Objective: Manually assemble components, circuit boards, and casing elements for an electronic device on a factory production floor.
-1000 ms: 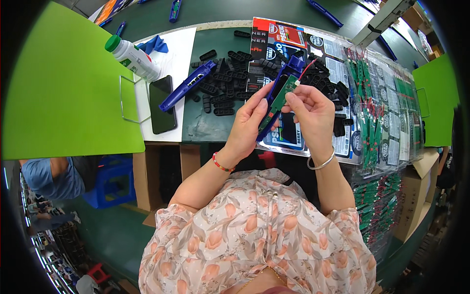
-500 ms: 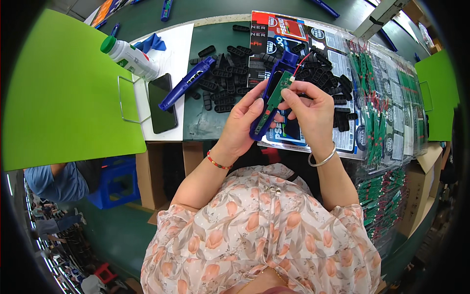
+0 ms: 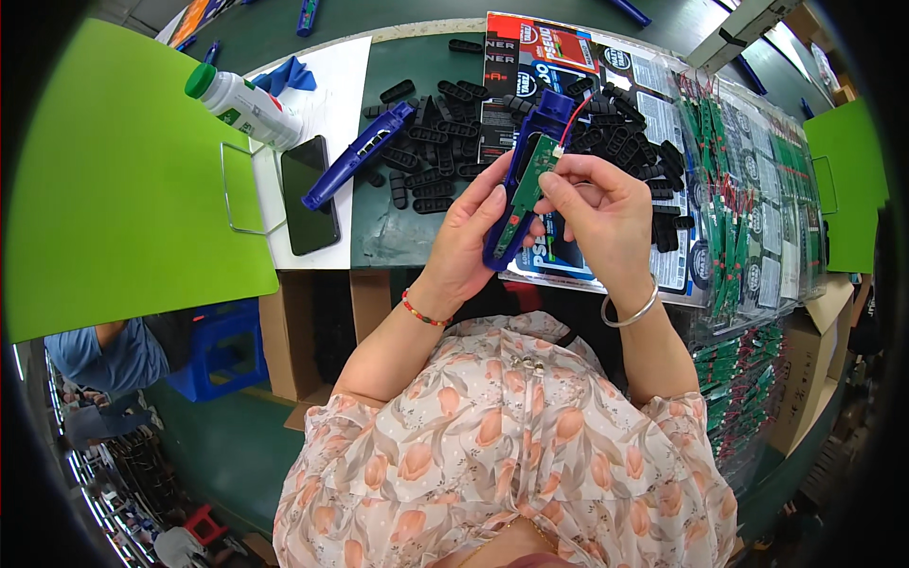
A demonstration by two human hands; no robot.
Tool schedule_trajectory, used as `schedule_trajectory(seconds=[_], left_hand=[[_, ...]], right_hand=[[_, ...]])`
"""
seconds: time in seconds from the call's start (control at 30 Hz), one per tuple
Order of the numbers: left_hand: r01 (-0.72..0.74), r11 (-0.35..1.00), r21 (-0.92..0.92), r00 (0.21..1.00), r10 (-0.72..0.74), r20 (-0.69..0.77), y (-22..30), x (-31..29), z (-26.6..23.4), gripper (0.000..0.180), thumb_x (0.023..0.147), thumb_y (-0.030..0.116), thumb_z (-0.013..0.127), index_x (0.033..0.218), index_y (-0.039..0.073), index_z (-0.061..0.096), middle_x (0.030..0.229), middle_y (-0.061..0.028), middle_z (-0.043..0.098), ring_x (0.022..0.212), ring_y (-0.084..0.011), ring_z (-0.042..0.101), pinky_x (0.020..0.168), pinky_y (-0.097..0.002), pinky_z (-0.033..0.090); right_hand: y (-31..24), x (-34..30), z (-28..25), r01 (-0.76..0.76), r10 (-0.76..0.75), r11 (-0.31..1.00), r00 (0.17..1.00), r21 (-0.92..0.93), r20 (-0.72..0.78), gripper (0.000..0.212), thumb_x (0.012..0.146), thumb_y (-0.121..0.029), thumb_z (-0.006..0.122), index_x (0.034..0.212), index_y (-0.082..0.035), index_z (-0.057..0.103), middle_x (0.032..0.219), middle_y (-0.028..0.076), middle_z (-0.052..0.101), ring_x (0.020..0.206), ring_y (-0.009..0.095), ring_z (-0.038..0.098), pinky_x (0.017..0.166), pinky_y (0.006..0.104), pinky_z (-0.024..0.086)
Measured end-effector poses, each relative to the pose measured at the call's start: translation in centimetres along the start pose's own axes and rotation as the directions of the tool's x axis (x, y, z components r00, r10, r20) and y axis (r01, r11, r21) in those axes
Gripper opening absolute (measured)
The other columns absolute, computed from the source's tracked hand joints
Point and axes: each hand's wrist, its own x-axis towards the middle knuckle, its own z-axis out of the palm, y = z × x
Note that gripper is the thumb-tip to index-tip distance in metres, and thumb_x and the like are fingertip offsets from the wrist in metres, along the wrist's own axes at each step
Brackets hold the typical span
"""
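My left hand is closed around a long blue plastic housing, held tilted over the table's front edge. Inside the housing's lower part lies a narrow green circuit board with a red wire rising from a white connector at its upper end. My right hand pinches the board's upper right edge between thumb and fingers. To the left, a second blue housing rests partly on a black phone. Loose black rubber button strips lie around both housings.
Wired circuit boards are piled on clear trays at the right. A white bottle with a green cap and a blue cloth stand on white paper at the left, beside a green panel. Printed sheets lie under the strips.
The board has settled closer along the blue housing, its upper end less angled outward. Both hands keep their holds; the right thumb has shifted slightly left. The view has shifted a little.
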Motion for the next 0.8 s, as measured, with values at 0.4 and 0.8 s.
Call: schedule_trajectory(seconds=[0.4,0.8], left_hand=[[-0.035,0.989,0.144,0.999,0.041,-0.035,0.0,-0.3,0.2,0.044,0.102,0.022,0.044,0.144,0.008,0.038,0.108,-0.0079,0.064,0.080,-0.0128,0.063,0.071,-0.0254,0.053],[0.069,0.989,0.130,0.997,-0.065,-0.039,1.0,-0.9,0.2,0.036,0.101,0.031,0.046,0.119,0.002,0.055,0.100,-0.0089,0.065,0.080,-0.0173,0.065,0.070,-0.0272,0.052]], right_hand=[[0.6,0.7,-0.2,-0.077,0.077,0.997,0.997,0.000,0.004,0.017,0.087,-0.009,0.067,0.098,0.004,0.065,0.080,0.006,0.069,0.070,0.010,0.067,0.049,0.0179,0.046],[-0.4,-0.6,0.7,0.004,-0.006,0.998,0.999,-0.055,-0.039,0.016,0.085,-0.004,0.068,0.096,0.008,0.067,0.084,0.009,0.070,0.073,0.012,0.068,0.061,0.0217,0.054]])
